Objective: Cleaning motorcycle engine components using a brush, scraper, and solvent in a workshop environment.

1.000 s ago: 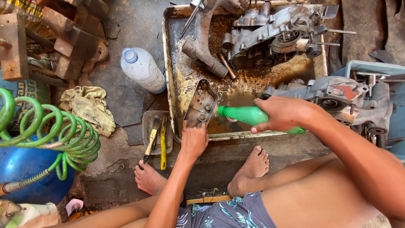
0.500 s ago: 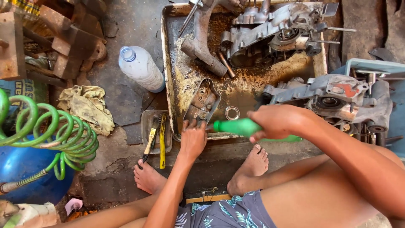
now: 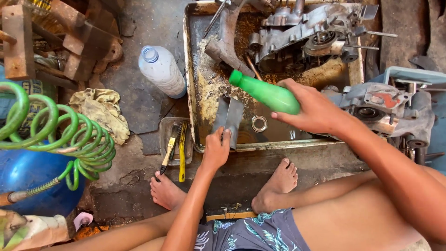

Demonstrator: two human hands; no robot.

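Two plastic bottles are in sight — one green bottle (image 3: 267, 93) and one clear bottle (image 3: 162, 69). One rusty metal tray (image 3: 193, 100) holds one flat metal part (image 3: 228, 116) and one small metal ring (image 3: 259, 123). Two engine casings show — one (image 3: 302, 35) in the tray, one (image 3: 385, 109) beside it. One green coiled hose (image 3: 55, 135), one yellowed rag (image 3: 102, 111), two bare feet.

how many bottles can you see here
2. A green bottle is held tilted in the right hand over the metal tray. A clear bottle with a blue cap lies on the ground left of the tray. Clutter may hide others.
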